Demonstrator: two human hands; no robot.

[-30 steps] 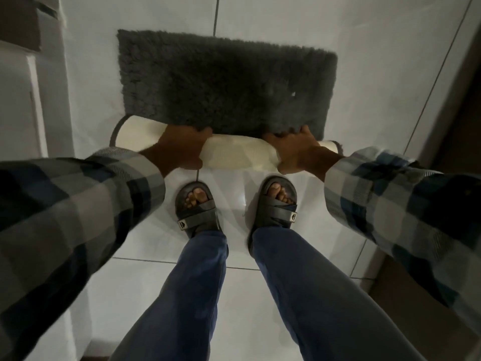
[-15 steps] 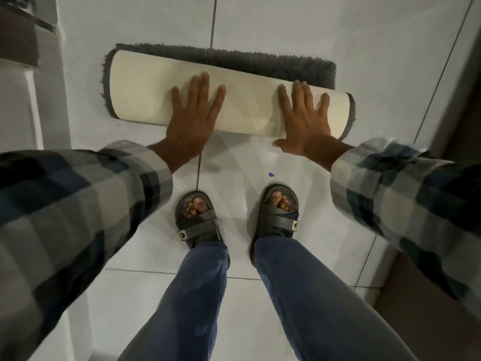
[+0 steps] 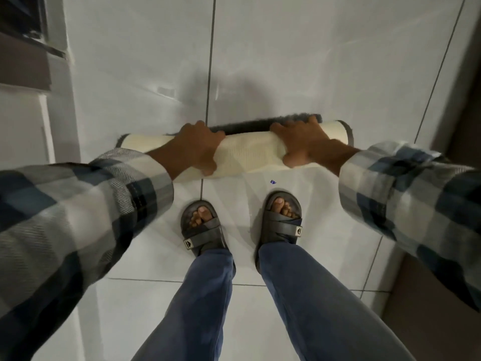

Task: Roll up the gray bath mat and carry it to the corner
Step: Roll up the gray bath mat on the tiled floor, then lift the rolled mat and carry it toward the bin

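1. While the person bends over, the left hand [image 3: 194, 149] wraps around the mat [image 3: 250, 155], with its fingers curled over the top and its thumb down on the near side.
2. The right hand [image 3: 302, 144] grips the mat the same way, closer to the right end.
3. Both hands are shut tight on the mat, with a bare bit of the roll between them.
4. The mat is rolled up into a tube. It lies sideways, just in front of the feet.
5. Its cream back is on the outside. A strip of gray fluff peeks out along the far edge, between the hands and past the right one.
6. The left end of the roll pokes out from behind the left sleeve [image 3: 86, 204]. The right end sticks out past the right hand.
7. I cannot tell if the roll rests on the floor [image 3: 312, 61] or is just off it.
8. The right sleeve [image 3: 406, 199] is checked in blue, gray and white, like the left one.
9. A tiny blue scrap [image 3: 273, 181] lies on the floor near the roll, just in front of the right foot.
10. Both feet wear dark sandals [image 3: 203, 227], and the legs are in blue jeans [image 3: 299, 308].
11. The floor is big white tiles with dark lines between them.
12. A dark wall edge [image 3: 463, 74] runs down the right side.
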